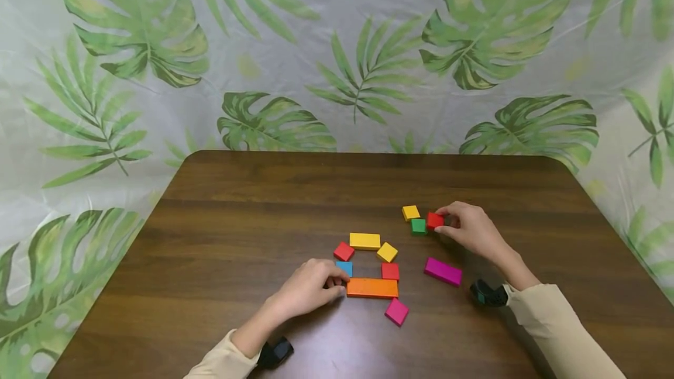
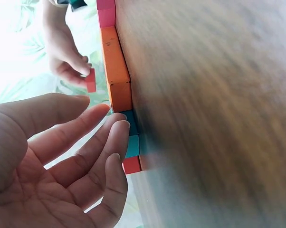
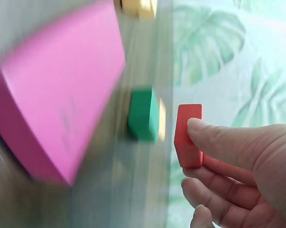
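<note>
My right hand (image 1: 470, 229) pinches a red block (image 3: 189, 136) between thumb and fingers, raised off the table beside a green block (image 1: 418, 227) and a yellow block (image 1: 411, 213). My left hand (image 1: 309, 287) is by the left end of a long orange block (image 1: 372, 288); its fingers are loosely bent and hold nothing, with the fingertips at the orange block and a blue block (image 1: 344, 268). In the left wrist view the thumb stays apart from the orange block (image 2: 117, 71). Whether the fingertips touch the blocks I cannot tell.
Behind the orange block lie a second red block (image 1: 390, 271), a third red block (image 1: 344, 251), a yellow bar (image 1: 365, 241) and a small yellow block (image 1: 387, 252). A pink block (image 1: 396, 312) sits in front, and a magenta bar (image 1: 443, 272) lies right. Leaf-patterned sheeting (image 1: 368, 63) hangs behind the table.
</note>
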The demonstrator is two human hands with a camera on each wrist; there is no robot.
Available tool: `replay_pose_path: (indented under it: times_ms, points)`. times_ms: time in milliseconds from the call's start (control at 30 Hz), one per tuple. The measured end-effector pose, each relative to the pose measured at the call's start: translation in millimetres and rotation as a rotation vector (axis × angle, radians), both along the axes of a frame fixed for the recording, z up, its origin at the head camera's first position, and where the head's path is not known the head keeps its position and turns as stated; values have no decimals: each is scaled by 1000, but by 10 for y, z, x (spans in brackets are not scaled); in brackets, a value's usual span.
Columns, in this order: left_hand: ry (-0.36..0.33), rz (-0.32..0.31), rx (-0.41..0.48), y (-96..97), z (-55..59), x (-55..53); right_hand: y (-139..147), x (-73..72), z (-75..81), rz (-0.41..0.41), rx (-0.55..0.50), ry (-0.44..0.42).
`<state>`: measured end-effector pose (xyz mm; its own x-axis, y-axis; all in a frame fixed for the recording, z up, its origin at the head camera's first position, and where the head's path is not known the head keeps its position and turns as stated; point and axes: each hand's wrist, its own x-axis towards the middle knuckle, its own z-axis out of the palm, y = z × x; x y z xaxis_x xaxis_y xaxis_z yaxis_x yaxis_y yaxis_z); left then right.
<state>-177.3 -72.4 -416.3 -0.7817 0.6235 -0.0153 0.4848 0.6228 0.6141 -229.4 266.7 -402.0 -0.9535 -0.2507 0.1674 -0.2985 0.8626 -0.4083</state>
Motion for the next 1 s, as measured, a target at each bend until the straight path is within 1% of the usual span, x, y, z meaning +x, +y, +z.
replay_pose_path:
  times_ms: [100, 233, 433, 533, 633, 767, 1000]
  points:
    - [47, 2, -26, -5, -2, 6, -113, 140, 12, 46, -13, 38]
    - [95, -1, -54, -10, 0, 12, -293, 315, 36, 83, -24, 50]
    - [107, -5, -53, -19, 4, 13, -633, 608, 55, 133, -10, 9]
    - [113, -8, -51, -20, 12, 10, -806, 759, 44, 180, 26, 12]
    - [118, -11, -49, -15, 19, -2, -950, 880, 22, 250, 69, 42]
    - [111, -4, -55, -18, 25, -9, -1107, 962, -30, 321, 86, 67]
    - [79, 12, -82, -24, 41, 9, -1295, 1000, -147, 411, 90, 71]
